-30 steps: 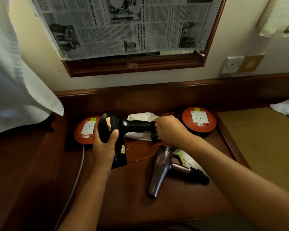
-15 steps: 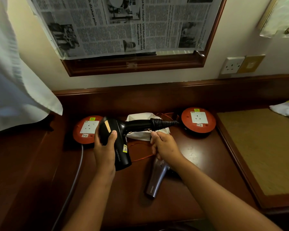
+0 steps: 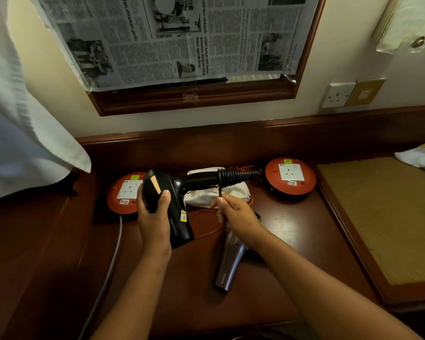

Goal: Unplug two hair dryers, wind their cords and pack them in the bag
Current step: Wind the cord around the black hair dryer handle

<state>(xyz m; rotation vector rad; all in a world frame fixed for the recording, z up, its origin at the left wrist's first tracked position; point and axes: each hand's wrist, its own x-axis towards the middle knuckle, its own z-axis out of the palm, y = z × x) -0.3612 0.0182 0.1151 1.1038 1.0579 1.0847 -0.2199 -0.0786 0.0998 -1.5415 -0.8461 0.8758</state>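
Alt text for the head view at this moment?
The left hand holds a black hair dryer above a dark wooden desk while the right hand pinches its cord. A second hair dryer lies below.

Dim, warm indoor light, seems from above/right. Wall (image 3: 329, 57) brightest; dark wood surface (image 3: 292, 278) underexposed, w/ dull glare patch near centre-right. Soft shadows under forearms. Wide-angle bend: mirror frame (image 3: 196, 99) edges curve, lines tilt near borders. White cloth (image 3: 22, 123) at left soft, slightly blown out. Fine label print unreadable.
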